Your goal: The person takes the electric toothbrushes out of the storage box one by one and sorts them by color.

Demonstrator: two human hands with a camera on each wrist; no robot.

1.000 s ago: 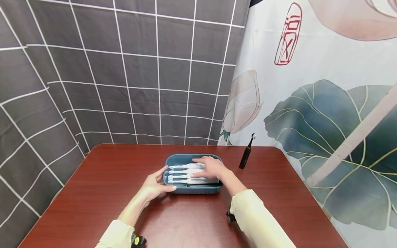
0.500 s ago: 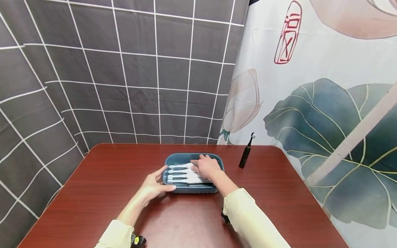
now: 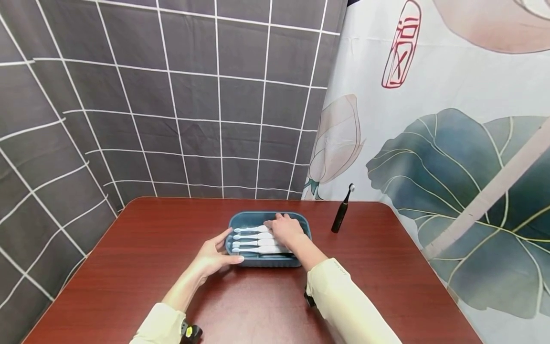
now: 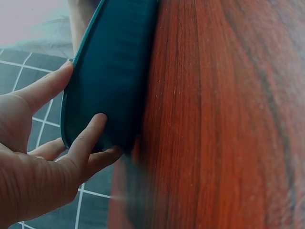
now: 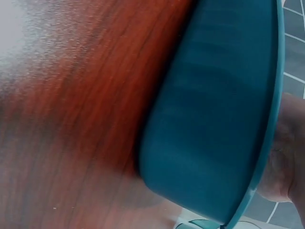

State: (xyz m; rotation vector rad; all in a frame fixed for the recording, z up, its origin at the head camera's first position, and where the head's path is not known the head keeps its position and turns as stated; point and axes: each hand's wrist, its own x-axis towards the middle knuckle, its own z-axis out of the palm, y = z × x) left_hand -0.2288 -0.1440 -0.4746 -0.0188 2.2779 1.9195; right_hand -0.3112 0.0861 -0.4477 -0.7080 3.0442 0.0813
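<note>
A blue plastic bin (image 3: 266,263) on the table holds several white electric toothbrushes (image 3: 247,243), side by side with their heads to the left. My left hand (image 3: 212,258) grips the bin's left end, thumb on the near rim and fingers around the far corner. In the left wrist view its fingertips press on the bin's wall. My right hand (image 3: 287,231) reaches into the bin, thumb and index finger around the handle of the rearmost toothbrush (image 3: 250,230); its other fingers are partly hidden. The right wrist view has the bin's wall in front of this hand (image 5: 281,167).
A black electric toothbrush (image 3: 340,217) stands upright on the red-brown table (image 3: 163,239), right of the bin. Behind the table hang a grey checked cloth (image 3: 193,119) and a white cloth with leaf prints (image 3: 438,167).
My right hand has shifted slightly left and back inside the bin, from over the toothbrush handles to the rearmost one. The left hand keeps its place.
</note>
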